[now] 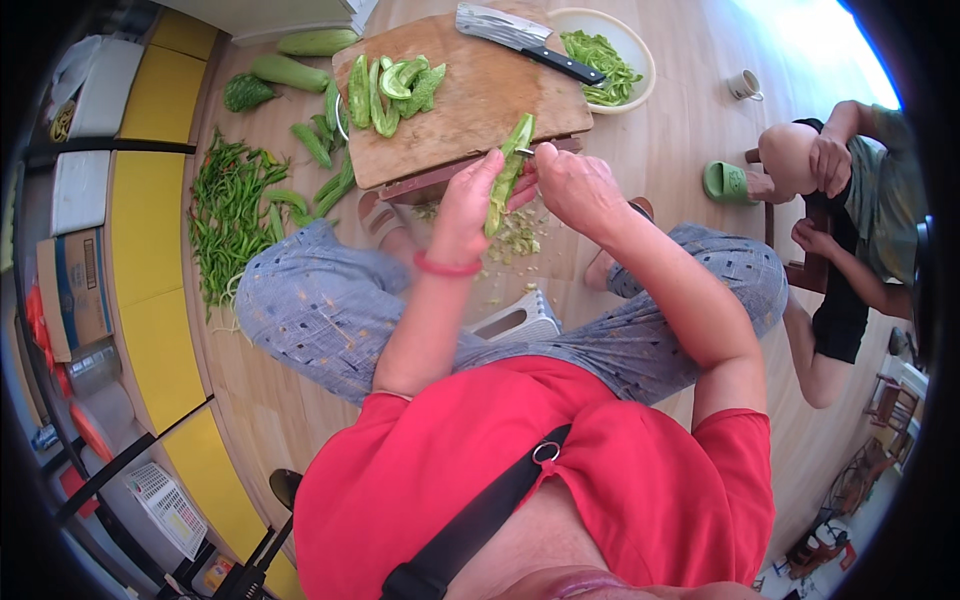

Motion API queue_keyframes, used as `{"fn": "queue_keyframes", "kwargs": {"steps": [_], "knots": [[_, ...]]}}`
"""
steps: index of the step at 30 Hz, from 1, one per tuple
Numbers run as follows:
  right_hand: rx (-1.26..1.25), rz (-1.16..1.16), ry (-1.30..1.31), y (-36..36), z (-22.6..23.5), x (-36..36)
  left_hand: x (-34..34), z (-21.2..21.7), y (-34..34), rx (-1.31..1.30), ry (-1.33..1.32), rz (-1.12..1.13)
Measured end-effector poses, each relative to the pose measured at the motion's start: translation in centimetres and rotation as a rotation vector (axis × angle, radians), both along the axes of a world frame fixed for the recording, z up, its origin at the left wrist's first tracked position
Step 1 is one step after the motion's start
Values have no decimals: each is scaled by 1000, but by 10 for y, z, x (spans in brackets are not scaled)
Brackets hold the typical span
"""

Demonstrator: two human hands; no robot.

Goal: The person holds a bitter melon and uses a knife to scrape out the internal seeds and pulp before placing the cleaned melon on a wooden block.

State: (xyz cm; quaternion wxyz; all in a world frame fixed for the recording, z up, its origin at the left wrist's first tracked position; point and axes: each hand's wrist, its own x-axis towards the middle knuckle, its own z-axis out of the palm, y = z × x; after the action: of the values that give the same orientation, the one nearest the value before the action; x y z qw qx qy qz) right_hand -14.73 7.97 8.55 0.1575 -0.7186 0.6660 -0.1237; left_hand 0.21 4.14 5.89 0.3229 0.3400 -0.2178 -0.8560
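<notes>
My left hand (470, 200) is closed around a halved bitter melon (506, 185), its hollow side showing, held aslant just off the near edge of the wooden cutting board (490, 110). In my right hand (580, 190) is a small metal tool (523, 152), gripped close to its tip, which touches the upper part of the melon half. Most of the tool is hidden by my fingers. Several hollowed bitter melon halves (385, 92) lie on the board's left side. Scraped seeds and pith (518, 235) are scattered on the floor beneath my hands.
A cleaver (520, 40) lies across the board's far right edge, beside a white bowl (645, 75) of sliced greens. Green chillies (230, 205), whole bitter melons and gourds (290, 72) are on the floor at left. Another person (850, 210) sits at right, near a mug (744, 86).
</notes>
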Motion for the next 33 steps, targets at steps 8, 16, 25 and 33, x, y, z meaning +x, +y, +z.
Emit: {"fn": "queue_keyframes", "kwargs": {"steps": [8, 16, 25, 33], "knots": [[43, 100, -61, 18, -14, 20, 0, -3, 7, -135, -121, -28], [72, 226, -106, 33, -10, 24, 1, -11, 4, -6, 16, -39], [91, 197, -79, 32, -10, 23, 3, -14, 8, -8, 29, -106], [102, 342, -154, 30, -12, 19, 10, -28, -1, 231, 203, -204]]}}
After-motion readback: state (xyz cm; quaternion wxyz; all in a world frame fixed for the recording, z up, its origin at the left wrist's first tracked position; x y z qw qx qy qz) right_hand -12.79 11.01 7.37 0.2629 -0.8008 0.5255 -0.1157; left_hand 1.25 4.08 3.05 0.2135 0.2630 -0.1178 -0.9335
